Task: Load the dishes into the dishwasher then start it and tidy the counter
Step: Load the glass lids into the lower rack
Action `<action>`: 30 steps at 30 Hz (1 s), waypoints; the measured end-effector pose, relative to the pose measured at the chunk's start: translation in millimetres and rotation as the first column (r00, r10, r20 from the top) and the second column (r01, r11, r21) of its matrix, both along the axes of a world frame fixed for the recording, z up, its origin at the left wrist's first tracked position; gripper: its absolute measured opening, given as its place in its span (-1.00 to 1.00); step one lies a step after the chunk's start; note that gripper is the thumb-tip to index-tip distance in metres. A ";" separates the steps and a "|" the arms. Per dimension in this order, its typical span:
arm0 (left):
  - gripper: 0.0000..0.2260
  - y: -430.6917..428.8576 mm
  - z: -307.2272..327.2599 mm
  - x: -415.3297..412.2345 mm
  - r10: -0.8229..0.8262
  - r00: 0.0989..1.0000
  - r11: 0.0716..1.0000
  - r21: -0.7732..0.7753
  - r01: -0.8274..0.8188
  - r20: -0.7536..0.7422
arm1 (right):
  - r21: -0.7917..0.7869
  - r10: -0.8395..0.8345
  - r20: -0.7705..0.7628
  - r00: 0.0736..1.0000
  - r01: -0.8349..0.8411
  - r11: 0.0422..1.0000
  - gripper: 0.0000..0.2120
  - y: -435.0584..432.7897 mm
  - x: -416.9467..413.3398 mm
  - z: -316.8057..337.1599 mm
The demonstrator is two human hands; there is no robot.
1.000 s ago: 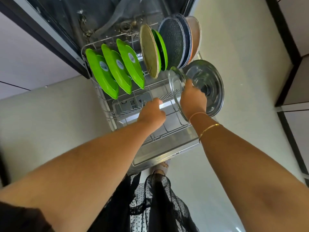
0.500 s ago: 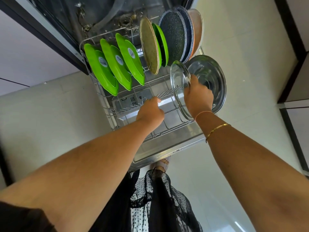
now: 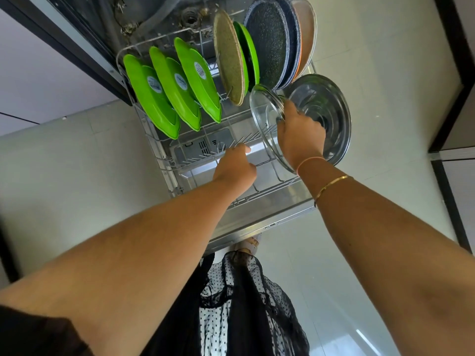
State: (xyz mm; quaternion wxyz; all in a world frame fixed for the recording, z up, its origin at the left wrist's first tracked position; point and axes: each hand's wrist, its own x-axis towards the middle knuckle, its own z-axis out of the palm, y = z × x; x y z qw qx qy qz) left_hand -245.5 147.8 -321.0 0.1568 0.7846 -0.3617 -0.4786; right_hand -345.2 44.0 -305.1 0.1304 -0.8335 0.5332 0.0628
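Glass dish (image 3: 266,129), clear, stands on edge in the right half of the pulled-out lower rack (image 3: 154,142). It tilts slightly, with its lower rim down among the wire tines.

Right hand (image 3: 299,136): fingers curled over the dish's upper rim, with the palm against the side that faces the steel lid (image 3: 331,104). The hand grips the dish. The wrist carries a pink thread (image 3: 309,160) and a gold bangle (image 3: 331,182).

Left hand (image 3: 235,167): low over the front centre of the rack, fingers bent downward, one fingertip at the row of tines. I cannot tell whether it grips a wire or only touches.

The steel lid stands on edge at the rack's right side, just beyond the right hand and partly hidden by it.

Rack load, all upright in slots:
- three green plates (image 3: 177,86) in a row at the left
- tan speckled plate (image 3: 228,60) at mid-rear, with another green plate (image 3: 250,52) just behind it
- dark speckled plates (image 3: 270,42), then a peach plate (image 3: 307,34) at the far right rear

Dishwasher door (image 3: 257,222) is folded down flat under the rack, above pale floor tile (image 3: 64,163).
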 end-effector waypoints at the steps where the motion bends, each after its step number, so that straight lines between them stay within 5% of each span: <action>1: -0.61 2.3 -1.5 -0.4 0.002 1.000 1.000 0.000 -0.002 -0.006 | -0.002 0.019 -0.001 1.000 -0.019 1.000 -0.66 -0.8 1.1 -0.2; 21: -0.60 -1.8 -10.5 -0.7 -0.004 1.000 1.000 0.011 0.004 0.004 | 0.120 -0.081 0.088 0.993 0.070 0.990 -0.62 -4.0 6.8 -17.3; 30: -0.59 8.9 -16.4 0.1 0.020 1.000 0.997 0.068 -0.019 -0.019 | 0.204 -0.025 -0.053 0.998 0.035 0.978 -0.75 -35.9 19.4 -11.7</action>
